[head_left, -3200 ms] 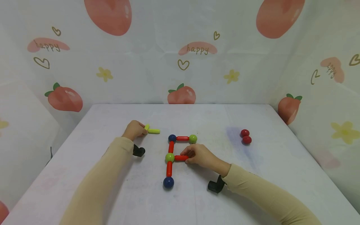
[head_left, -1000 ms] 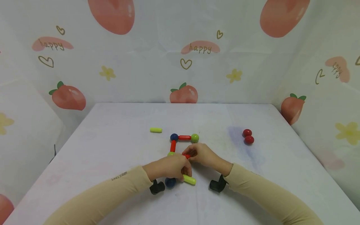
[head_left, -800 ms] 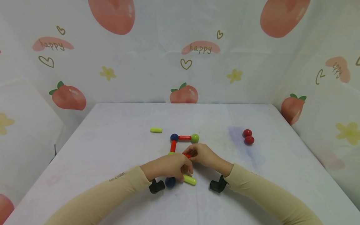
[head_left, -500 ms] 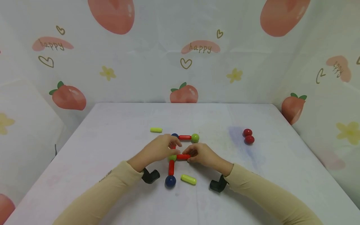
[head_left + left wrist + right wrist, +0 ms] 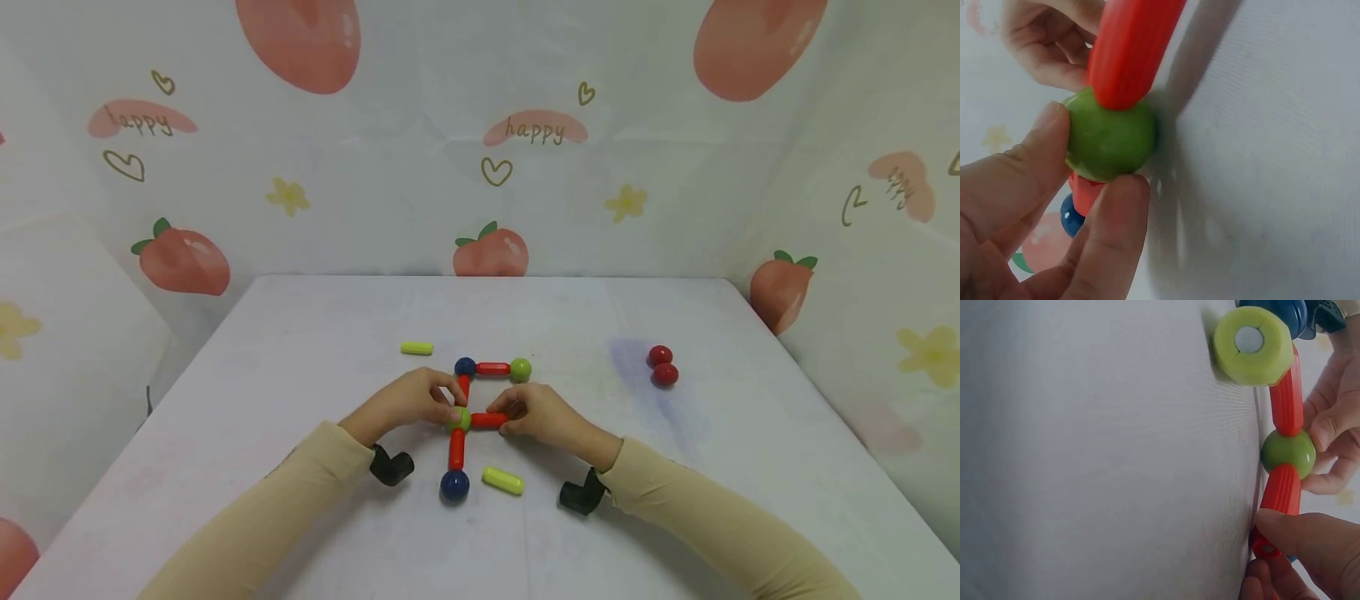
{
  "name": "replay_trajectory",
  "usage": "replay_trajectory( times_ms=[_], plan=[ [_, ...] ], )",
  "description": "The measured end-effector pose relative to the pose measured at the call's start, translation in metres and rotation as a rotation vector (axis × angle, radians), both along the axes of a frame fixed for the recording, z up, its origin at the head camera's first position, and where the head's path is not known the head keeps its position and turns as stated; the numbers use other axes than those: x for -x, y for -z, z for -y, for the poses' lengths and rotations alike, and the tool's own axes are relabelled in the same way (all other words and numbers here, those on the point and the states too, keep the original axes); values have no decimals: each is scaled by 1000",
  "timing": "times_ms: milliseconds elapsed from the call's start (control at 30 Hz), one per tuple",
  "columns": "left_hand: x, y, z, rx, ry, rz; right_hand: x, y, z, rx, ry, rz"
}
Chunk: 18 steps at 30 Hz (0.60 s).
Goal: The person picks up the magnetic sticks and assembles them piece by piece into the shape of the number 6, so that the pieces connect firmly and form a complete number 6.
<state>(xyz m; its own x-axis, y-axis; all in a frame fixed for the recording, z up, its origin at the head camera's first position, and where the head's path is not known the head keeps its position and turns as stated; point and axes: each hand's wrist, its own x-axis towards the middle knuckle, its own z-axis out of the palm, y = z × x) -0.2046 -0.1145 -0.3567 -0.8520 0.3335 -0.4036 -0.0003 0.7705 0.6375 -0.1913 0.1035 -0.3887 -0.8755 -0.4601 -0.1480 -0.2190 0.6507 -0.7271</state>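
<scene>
The left hand (image 5: 408,400) pinches the middle green ball (image 5: 1112,134) between thumb and fingers. Thumb and fingers of the right hand (image 5: 547,419) hold the free end of a red rod (image 5: 487,421) that meets this ball from the right. Another red rod (image 5: 457,450) runs from the ball down to a blue ball (image 5: 454,486). Above, a third rod, partly behind the left fingers, leads to a second blue ball (image 5: 465,367), joined by a red rod (image 5: 492,368) to a green ball (image 5: 521,369). A yellow-green rod (image 5: 502,481) lies below the right hand, its end face showing in the right wrist view.
Another yellow-green rod (image 5: 417,348) lies on the white table (image 5: 337,300), behind the left hand. Two red balls (image 5: 660,356) sit close together at the back right. Black wrist devices (image 5: 392,466) are on both forearms. A printed cloth hangs behind the table.
The left hand took one yellow-green rod from the back left to the front, let it go, then moved back and took hold of the middle green ball. The right hand stays on its red rod.
</scene>
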Motion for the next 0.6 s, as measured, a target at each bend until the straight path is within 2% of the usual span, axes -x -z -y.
replay_trajectory(
  times_ms=[367, 600],
  plan=[
    [0, -1, -2, 6, -1, 3, -1, -4, 0, 6, 26, 48],
    [1, 1, -2, 10, -2, 2, -9, -20, -3, 44, 30, 32]
  ],
)
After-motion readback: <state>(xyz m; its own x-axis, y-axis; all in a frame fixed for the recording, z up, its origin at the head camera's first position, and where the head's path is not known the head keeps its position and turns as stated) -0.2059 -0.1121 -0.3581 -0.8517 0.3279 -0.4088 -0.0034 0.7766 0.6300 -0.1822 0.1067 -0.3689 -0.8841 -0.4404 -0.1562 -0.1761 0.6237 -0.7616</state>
